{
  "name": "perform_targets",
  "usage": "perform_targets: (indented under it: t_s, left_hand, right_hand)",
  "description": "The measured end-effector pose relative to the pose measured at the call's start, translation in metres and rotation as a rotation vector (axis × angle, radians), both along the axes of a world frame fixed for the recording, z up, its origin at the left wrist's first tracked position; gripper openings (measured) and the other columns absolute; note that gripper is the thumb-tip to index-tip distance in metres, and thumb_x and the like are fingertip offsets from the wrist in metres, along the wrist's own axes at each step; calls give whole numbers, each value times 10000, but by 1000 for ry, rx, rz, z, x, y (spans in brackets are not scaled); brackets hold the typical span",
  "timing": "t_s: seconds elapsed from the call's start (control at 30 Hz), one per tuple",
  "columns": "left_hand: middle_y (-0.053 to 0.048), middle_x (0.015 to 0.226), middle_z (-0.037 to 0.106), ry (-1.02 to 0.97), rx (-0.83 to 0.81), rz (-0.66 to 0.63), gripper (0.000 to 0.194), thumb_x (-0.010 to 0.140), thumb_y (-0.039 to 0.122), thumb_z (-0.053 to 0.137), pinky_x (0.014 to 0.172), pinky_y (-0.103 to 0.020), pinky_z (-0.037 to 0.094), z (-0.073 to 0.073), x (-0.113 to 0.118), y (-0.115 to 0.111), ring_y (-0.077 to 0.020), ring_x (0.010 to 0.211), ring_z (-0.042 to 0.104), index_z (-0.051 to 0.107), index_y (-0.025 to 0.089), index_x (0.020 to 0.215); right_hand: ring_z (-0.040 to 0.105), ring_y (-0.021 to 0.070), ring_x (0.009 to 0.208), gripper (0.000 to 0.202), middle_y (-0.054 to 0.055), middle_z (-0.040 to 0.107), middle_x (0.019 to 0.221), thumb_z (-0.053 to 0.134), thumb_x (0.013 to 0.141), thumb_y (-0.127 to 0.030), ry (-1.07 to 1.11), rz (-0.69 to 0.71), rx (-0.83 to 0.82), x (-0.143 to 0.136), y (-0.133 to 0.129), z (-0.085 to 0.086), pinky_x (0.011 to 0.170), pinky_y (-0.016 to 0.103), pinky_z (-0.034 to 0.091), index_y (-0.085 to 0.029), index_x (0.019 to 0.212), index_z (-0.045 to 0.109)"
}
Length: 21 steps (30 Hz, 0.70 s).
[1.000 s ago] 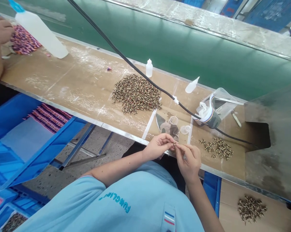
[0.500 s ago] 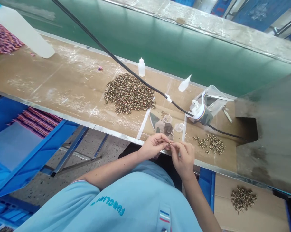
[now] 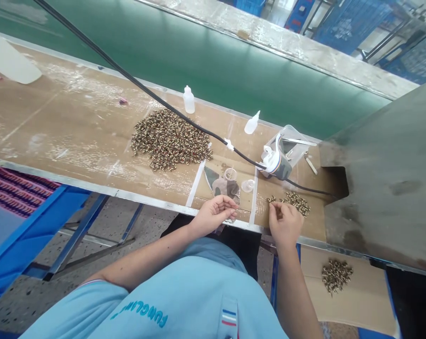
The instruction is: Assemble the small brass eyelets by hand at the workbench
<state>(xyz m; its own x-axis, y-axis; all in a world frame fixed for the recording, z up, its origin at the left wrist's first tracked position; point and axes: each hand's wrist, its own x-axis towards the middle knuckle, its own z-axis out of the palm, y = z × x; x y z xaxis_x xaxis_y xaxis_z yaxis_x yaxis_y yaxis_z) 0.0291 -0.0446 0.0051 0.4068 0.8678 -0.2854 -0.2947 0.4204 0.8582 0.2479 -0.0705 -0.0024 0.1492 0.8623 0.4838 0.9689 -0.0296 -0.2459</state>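
My left hand [image 3: 215,215] is over the table's front edge, fingers loosely curved and thumb a little apart, with nothing visible between them. To the right, my right hand [image 3: 286,225] has thumb and forefinger pinched together at the near side of a small pile of brown-and-gold pieces [image 3: 299,203]. Whatever is between those fingertips is too small to make out. Just beyond my left hand lie a camouflage cloth [image 3: 227,187], a small clear cup [image 3: 230,174] with a thin stick in it, and another clear round dish [image 3: 248,185].
A big heap of similar pieces [image 3: 170,140] covers the table's middle. Two white squeeze bottles [image 3: 189,100] stand or lie behind it. A black cable [image 3: 138,84] crosses above to a wrapped bundle [image 3: 278,162]. More pieces [image 3: 336,275] lie on cardboard below right; a metal housing [image 3: 386,165] borders the right.
My hands have come apart. The right hand has moved right, from beside the left fingertips to the small pile; the left hand stays near the cloth. The whole view has shifted.
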Motion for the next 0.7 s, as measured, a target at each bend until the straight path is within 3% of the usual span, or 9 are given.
perform_targets:
  t_s: [0.13,0.37,0.7]
  left_hand:
    - [-20,807,632,14,-3,-13,203,729,247,677,686,-246,517,1,0,1,-106,727,627,555,126,837]
    - [-21,782,628,9,-4,-34,227,724,274,684,683,-247,513,1,-2,2,-101,703,622,553,121,829]
    - [-27,795,637,-23,-21,-43,275,703,322,710,666,-241,501,0,-3,3,-100,687,617,551,126,811]
  right_hand:
    - [561,167,746,191,39,634,767,529,861,-317,-49,21,52,1,4,5,736,310,344,-189,781,646]
    - [516,147,697,163,13,617,736,535,875,-281,-160,227,-3,-13,20,12,740,303,322,-216,799,663]
    - [520,154,707,186,25,624,748,492,897,-237,-293,321,-34,-15,33,12,727,307,306,-191,769,618]
